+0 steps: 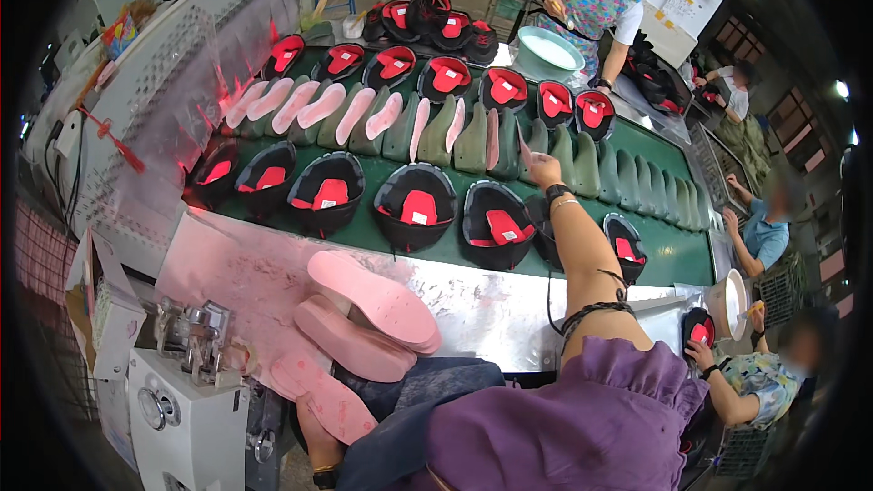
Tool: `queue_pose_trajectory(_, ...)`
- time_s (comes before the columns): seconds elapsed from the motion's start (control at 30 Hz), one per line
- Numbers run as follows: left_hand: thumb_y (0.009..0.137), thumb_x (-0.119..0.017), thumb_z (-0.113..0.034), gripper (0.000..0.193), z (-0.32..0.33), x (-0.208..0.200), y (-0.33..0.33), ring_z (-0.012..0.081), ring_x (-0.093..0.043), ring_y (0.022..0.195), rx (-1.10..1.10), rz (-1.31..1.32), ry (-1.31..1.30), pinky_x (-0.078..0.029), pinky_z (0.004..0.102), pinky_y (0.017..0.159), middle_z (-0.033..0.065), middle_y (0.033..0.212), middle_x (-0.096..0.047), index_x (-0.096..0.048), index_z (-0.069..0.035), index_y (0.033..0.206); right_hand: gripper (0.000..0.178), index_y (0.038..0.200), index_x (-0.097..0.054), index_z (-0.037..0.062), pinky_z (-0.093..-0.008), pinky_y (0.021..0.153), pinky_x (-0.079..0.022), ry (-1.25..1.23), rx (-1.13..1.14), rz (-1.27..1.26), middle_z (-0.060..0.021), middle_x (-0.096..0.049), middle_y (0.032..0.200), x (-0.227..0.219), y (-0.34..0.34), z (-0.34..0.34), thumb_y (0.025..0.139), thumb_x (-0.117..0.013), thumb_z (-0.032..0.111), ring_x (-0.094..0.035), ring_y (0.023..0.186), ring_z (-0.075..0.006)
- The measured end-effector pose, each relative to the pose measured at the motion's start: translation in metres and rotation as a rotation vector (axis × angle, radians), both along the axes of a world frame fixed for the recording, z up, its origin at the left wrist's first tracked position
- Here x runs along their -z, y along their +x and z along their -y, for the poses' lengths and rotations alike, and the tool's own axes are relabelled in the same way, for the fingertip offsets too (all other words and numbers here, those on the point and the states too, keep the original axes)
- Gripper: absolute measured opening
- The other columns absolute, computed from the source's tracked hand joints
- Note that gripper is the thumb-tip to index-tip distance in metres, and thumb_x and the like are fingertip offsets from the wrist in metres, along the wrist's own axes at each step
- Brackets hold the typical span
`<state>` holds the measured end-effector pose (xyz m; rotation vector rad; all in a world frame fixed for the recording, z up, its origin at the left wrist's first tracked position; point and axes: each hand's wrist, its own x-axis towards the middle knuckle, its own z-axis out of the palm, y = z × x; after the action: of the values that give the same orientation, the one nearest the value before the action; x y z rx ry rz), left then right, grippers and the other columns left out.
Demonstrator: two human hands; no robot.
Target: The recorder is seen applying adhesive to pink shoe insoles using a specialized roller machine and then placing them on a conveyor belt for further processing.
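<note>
pink and thin, one upright insole (524, 145) stands on edge beside the green lasts (470, 143) on the belt (677, 244), its lower end pinched by the right hand (546, 171). the left hand (314, 425) touches a printed insole (323, 391), its fingers too hidden to tell their grip. black uppers (391, 229) hold red linings (418, 205), and the white basin (546, 73) across the belt holds something pale, while what the white bucket (717, 309) contains cannot be made out.

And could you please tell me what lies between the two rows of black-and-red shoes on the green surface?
In the head view: green shoe moulds, pink insoles mostly toward the left, and the right hand.
</note>
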<state>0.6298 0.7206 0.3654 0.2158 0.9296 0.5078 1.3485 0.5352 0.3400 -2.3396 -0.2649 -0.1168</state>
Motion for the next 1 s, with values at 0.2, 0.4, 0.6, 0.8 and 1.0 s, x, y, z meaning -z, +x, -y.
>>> queue_pose_trajectory(0.2,0.090,-0.049,-0.030,0.042,0.011,0.007,-0.023,0.0277,-0.063,0.104,-0.093,-0.094,0.010,-0.050,0.0402,0.093,0.0121,0.113,-0.064,-0.055,-0.002,0.121,0.030,0.100,-0.070,0.0031,-0.0381,0.077,-0.053,0.083,-0.186,-0.006,-0.0173,-0.070,0.088,0.063,-0.062,-0.112,0.073,-0.064,0.016,-0.069,0.084,-0.0312)
queue_pose_trajectory(0.4,0.091,-0.050,-0.029,0.042,0.002,0.033,-0.008,0.0286,-0.063,0.106,0.032,0.073,0.015,-0.050,0.0421,0.094,0.0125,0.115,-0.063,-0.054,-0.002,0.122,0.028,0.095,-0.069,0.0014,-0.0391,0.079,-0.052,0.151,-0.104,0.028,-0.0183,-0.069,0.085,0.027,-0.046,-0.115,0.072,-0.064,0.015,-0.068,0.084,-0.0341)
queue_pose_trajectory(0.6,0.094,-0.047,-0.022,0.035,0.009,0.001,-0.013,0.0269,-0.063,0.105,-0.018,-0.056,-0.010,-0.052,0.0391,0.092,0.0138,0.113,-0.062,-0.053,0.002,0.119,0.021,0.097,-0.067,0.0039,-0.0380,0.071,-0.051,0.220,-0.772,-0.220,-0.0155,-0.065,0.084,-0.080,-0.264,-0.225,0.080,-0.066,0.017,-0.064,0.079,-0.0272)
queue_pose_trajectory(0.8,0.095,-0.051,-0.014,0.034,-0.005,-0.014,0.006,0.0231,-0.064,0.099,0.007,-0.014,0.240,-0.053,0.0357,0.087,0.0097,0.111,-0.062,-0.053,0.004,0.124,0.034,0.087,-0.065,0.0026,-0.0468,0.069,-0.048,-0.219,-1.542,-0.073,-0.0173,-0.064,0.087,-0.111,-0.501,-0.214,0.090,-0.062,0.036,-0.061,0.079,-0.0366)
queue_pose_trajectory(1.0,0.099,-0.053,-0.028,0.044,-0.012,-0.003,-0.012,0.0272,-0.064,0.102,-0.160,-0.003,0.198,-0.052,0.0402,0.092,0.0135,0.114,-0.064,-0.052,0.006,0.127,0.023,0.103,-0.061,-0.0025,-0.0393,0.070,-0.054,-0.082,-1.427,-0.854,-0.0195,-0.067,0.088,-0.094,-0.536,-0.200,0.088,-0.059,0.016,-0.068,0.079,-0.0290)
